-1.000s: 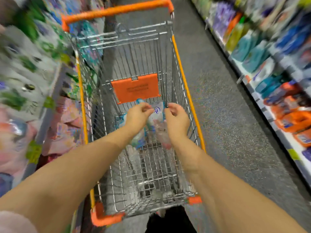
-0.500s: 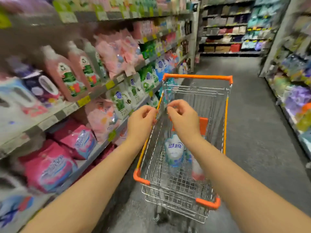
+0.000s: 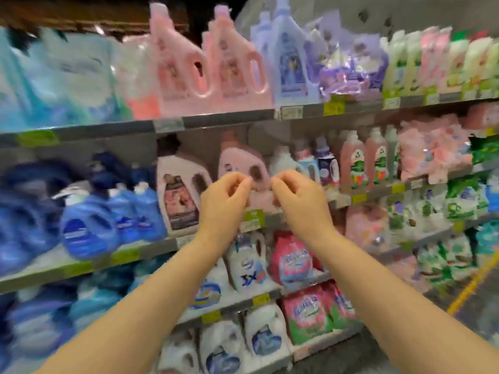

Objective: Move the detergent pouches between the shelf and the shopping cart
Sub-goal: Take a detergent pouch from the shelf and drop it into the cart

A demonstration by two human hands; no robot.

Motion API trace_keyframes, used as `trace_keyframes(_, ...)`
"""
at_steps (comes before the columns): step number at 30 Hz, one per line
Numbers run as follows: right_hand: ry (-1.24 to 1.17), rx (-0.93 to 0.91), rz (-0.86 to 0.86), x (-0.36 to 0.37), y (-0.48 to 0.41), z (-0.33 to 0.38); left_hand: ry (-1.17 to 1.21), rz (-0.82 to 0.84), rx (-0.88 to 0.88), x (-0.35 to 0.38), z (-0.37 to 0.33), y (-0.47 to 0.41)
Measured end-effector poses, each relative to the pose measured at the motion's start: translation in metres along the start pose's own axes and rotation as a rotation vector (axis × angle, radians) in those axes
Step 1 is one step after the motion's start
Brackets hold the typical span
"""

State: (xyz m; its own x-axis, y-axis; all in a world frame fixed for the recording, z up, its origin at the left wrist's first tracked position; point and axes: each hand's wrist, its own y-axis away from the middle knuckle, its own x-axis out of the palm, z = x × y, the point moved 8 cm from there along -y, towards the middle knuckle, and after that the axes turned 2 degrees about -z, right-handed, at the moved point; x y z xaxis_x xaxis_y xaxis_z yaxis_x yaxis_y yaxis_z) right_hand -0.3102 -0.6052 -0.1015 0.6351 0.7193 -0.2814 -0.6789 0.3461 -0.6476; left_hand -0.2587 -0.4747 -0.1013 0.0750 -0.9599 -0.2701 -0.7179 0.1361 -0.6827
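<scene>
Filling the whole view, the shelves (image 3: pixel 216 121) stand tier on tier, blurred. Up above the fingers, big pink jugs (image 3: pixel 183 63) line the top tier, with purple pouches (image 3: pixel 351 74) further to the right of them. Way off to the left of the fingers, blue jugs (image 3: pixel 89 228) crowd together. Right behind the fingertips stands a pale pink jug (image 3: pixel 240 163), and a white jug with a brown label (image 3: pixel 181 198) stands just left of them.

And the detergent pouches: bright pink pouches (image 3: pixel 290 260) stand one tier below the fingers, under the right wrist, beside a white jug (image 3: pixel 245 265). More pink-and-green pouches (image 3: pixel 310 317) stand a tier lower again, and pale pink pouches (image 3: pixel 432 152) are off to the right at finger height.

Both bare arms reach up from the bottom corners. Left hand (image 3: pixel 224 201) and right hand (image 3: pixel 299 201) hang side by side in front of the middle tier, close but apart. Left fingers (image 3: pixel 243 179) are curled, thumb meeting forefinger; right fingers (image 3: pixel 280 182) mirror them. Nothing shows in either pinch, and neither hand touches a pouch. A green price tag (image 3: pixel 253 217) shows just below, between the wrists.
</scene>
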Motion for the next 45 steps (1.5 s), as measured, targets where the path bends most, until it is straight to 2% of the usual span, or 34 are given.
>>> trace_keyframes(8, -0.13, -0.179, 0.092, 0.191, -0.045, 0.123, -0.299, -0.175, 0.076, -0.232, 0.04, -0.073)
trace_keyframes(11, -0.148, -0.197, 0.122, 0.237, -0.071, 0.15, -0.426, -0.192, 0.095, -0.288, 0.051, -0.107)
trace_keyframes(15, -0.114, -0.283, 0.142, 0.281, -0.122, 0.177, -0.437, -0.204, 0.114, -0.334, 0.073, -0.161)
trace_keyframes(20, 0.028, -0.402, 0.204, 0.333, -0.201, 0.182, -0.475, -0.162, 0.123, -0.356, 0.114, -0.229)
trace_keyframes(25, 0.07, -0.361, 0.287, 0.382, -0.296, 0.167, -0.509, -0.207, 0.041, -0.374, 0.164, -0.309)
trace_keyframes(32, -0.279, -0.117, 0.334, 0.462, -0.388, 0.154, -0.583, -0.247, -0.128, -0.386, 0.225, -0.398)
trace_keyframes(36, -0.449, -0.035, 0.273, 0.485, -0.41, 0.154, -0.4, -0.169, -0.25, -0.373, 0.252, -0.433)
trace_keyframes(38, -0.454, -0.015, 0.242, 0.492, -0.416, 0.157, -0.381, -0.155, -0.277, -0.368, 0.262, -0.443)
trace_keyframes(41, -0.406, -0.015, 0.171, 0.496, -0.423, 0.161, -0.239, -0.197, -0.257, -0.368, 0.272, -0.453)
trace_keyframes(45, -0.471, -0.091, 0.192, 0.503, -0.416, 0.175, -0.092, -0.276, -0.23, -0.375, 0.281, -0.454)
